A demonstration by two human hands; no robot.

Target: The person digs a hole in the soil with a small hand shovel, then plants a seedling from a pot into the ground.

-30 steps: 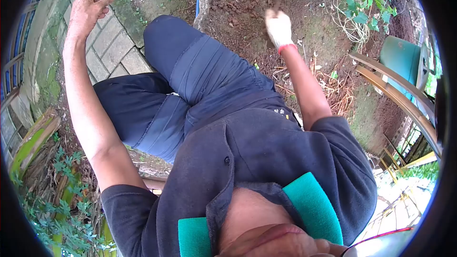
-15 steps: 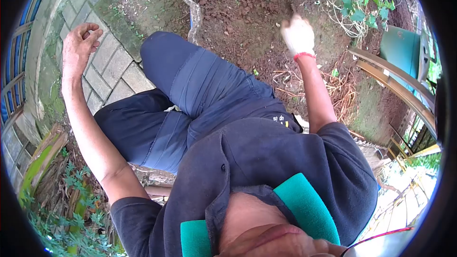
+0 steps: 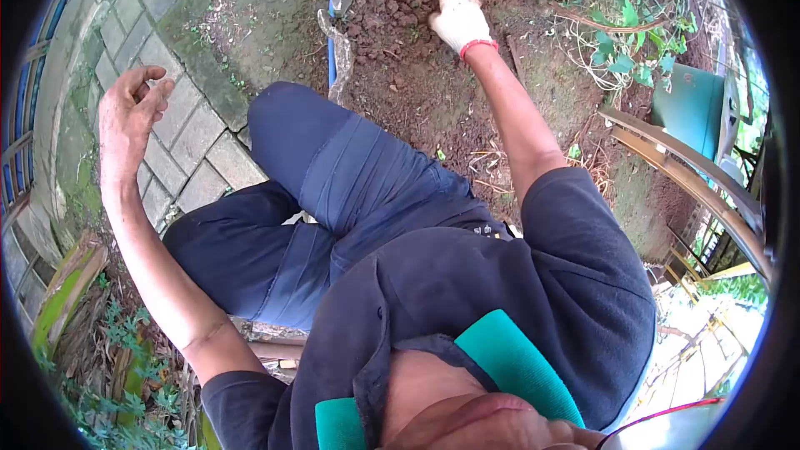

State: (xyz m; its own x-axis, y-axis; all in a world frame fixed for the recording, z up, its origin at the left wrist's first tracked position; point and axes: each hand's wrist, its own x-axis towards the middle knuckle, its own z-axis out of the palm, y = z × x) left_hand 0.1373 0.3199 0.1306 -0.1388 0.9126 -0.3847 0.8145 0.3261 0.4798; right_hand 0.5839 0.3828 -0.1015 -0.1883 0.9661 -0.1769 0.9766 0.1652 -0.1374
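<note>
My left hand [image 3: 129,121] is bare and hangs over the grey paving stones [image 3: 179,129] beside my bent knee. Its fingers curl loosely, the thumb stands apart from them, and nothing shows in it. A white glove with a red cuff covers my right hand [image 3: 459,21]. Its soil-stained fingers reach out onto the loose reddish-brown soil [image 3: 392,8], with the tips partly lost against the dirt. I see nothing held there. Just right of this hand, a thin dark strip [image 3: 515,58] lies on the ground; what it is I cannot make out.
A blue pipe [image 3: 332,58] runs beside rough grey edging [image 3: 340,42] left of the soil. Vines [image 3: 625,54] grow at upper right, near a green container [image 3: 687,108] and curved wooden strips [image 3: 667,167]. A blue slatted fence stands far left.
My right hand has moved left and forward over the soil, and the dark strip now shows where it was nearby. My left hand has shifted slightly, staying loosely curled. The view has tilted a little.
</note>
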